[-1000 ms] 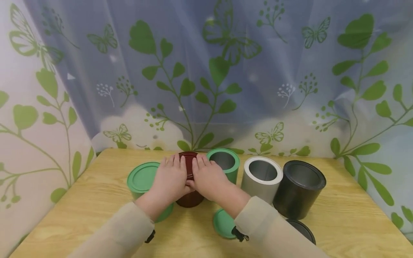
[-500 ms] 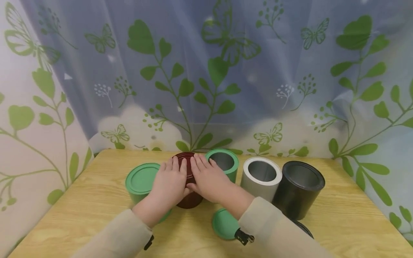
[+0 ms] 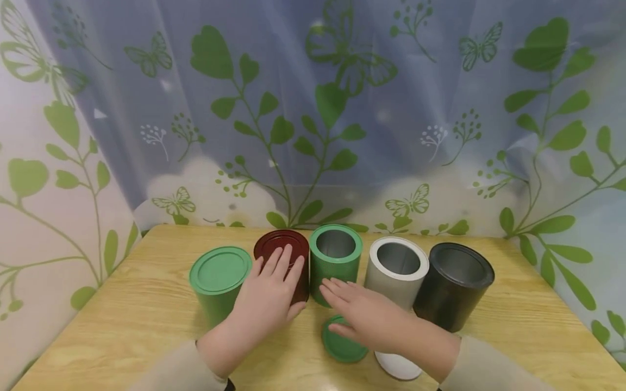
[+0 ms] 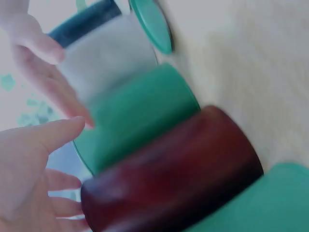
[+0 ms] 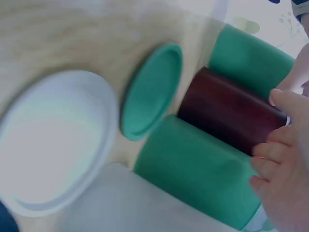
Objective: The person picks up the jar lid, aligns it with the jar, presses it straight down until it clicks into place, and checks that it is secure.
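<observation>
Two hands hovered low over the row of tins. The left hand [image 3: 268,296] lay with straight, spread fingers against the near side of the dark red tin [image 3: 285,259], fingertips on the edge of its lid, gripping nothing. The right hand [image 3: 364,317] was flat and relaxed, also holding nothing, just above the loose green lid [image 3: 342,345] on the counter [image 3: 122,320]; whether it touched the lid could not be told, as the wrist views were blurred.

The red tin was a smooth, glossy cylinder, closed with a ribbed round lid, standing upright in the row between the lidded green tin [image 3: 218,282] and the open green tin [image 3: 335,262]. Right of those stood an open white tin [image 3: 396,271] and an open black tin [image 3: 452,285], each just beside the next. A white lid [image 3: 398,366] lay near the front edge. Bare pale woodgrain stretched to the left and right of the row.
</observation>
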The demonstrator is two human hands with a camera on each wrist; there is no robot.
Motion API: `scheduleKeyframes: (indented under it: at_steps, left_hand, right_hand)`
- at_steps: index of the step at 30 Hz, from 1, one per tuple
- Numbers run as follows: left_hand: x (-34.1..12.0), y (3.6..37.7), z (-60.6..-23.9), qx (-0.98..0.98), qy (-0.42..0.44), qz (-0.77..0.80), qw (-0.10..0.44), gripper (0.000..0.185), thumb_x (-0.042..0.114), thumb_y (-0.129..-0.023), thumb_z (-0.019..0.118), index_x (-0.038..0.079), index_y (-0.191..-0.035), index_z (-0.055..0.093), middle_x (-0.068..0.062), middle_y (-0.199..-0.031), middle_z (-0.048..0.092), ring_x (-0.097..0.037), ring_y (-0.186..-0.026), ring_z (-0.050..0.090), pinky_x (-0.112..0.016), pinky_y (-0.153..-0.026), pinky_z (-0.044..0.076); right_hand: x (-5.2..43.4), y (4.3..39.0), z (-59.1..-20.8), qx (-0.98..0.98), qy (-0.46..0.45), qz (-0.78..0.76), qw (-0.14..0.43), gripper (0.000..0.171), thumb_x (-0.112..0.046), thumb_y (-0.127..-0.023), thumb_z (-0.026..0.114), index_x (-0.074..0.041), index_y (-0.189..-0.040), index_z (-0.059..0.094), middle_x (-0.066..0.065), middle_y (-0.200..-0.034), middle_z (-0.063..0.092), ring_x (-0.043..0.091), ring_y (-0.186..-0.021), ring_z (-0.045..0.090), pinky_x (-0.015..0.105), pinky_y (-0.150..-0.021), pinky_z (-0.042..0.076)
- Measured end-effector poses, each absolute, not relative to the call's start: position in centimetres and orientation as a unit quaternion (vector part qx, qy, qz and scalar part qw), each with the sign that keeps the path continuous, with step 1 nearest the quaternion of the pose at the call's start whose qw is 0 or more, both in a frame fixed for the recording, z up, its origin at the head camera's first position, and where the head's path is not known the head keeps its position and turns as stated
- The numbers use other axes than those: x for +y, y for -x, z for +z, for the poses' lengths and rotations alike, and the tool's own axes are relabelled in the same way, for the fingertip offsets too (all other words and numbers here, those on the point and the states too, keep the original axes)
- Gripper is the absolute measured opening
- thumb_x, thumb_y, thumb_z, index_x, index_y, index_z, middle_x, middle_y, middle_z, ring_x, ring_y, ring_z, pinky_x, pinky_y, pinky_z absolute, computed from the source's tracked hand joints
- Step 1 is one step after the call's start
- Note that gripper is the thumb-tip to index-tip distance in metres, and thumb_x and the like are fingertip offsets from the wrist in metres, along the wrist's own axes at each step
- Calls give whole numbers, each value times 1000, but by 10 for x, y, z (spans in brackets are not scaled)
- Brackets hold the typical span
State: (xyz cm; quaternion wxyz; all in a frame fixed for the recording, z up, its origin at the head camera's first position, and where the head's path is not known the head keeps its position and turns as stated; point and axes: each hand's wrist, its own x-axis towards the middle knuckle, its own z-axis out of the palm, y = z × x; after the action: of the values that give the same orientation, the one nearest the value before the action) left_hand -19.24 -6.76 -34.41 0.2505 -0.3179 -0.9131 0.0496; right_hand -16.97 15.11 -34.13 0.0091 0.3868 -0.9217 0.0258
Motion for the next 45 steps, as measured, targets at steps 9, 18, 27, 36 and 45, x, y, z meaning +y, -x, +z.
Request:
scheduleKeyframes:
  at_steps: [9,18,27,36,45]
  left_hand:
    - [-47,169,-366,-856,462,11,231,66,50,-77,70,9,-127,57,-16,-134,49,-26,-120,50,-41,-90,47]
    - [-33,174,-396,-898,438,26,43,69,54,-82,63,11,-134,50,-11,-134,50,-22,-118,51,-39,-87,48]
    - [-20,178,-410,-910,410,41,-57,78,62,-82,56,14,-141,41,-12,-143,39,-24,-127,41,-40,-93,43]
    - [-16,185,-413,-908,404,5,-109,77,60,-83,57,16,-144,37,-10,-148,32,-23,-133,34,-41,-97,40]
    - [-14,187,-413,-897,430,20,-103,75,59,-86,52,13,-144,37,-12,-148,29,-21,-134,31,-34,-100,37]
  right_hand:
    - [173,159,-366,-943,-331,22,-36,72,-43,-87,62,4,-137,42,19,-141,40,32,-126,42,46,-96,40]
    - [184,160,-389,-949,-301,36,-93,85,-53,-82,63,5,-138,39,22,-142,38,34,-127,40,49,-97,38]
    - [188,159,-404,-943,-311,36,-109,85,-53,-82,63,7,-137,40,23,-140,40,34,-126,42,46,-98,39]
    - [189,160,-410,-943,-310,46,-114,85,-54,-83,61,6,-138,39,23,-141,38,34,-128,38,46,-100,36]
    - [187,161,-411,-942,-315,61,-97,84,-52,-84,61,10,-136,39,27,-141,36,37,-129,37,47,-100,36]
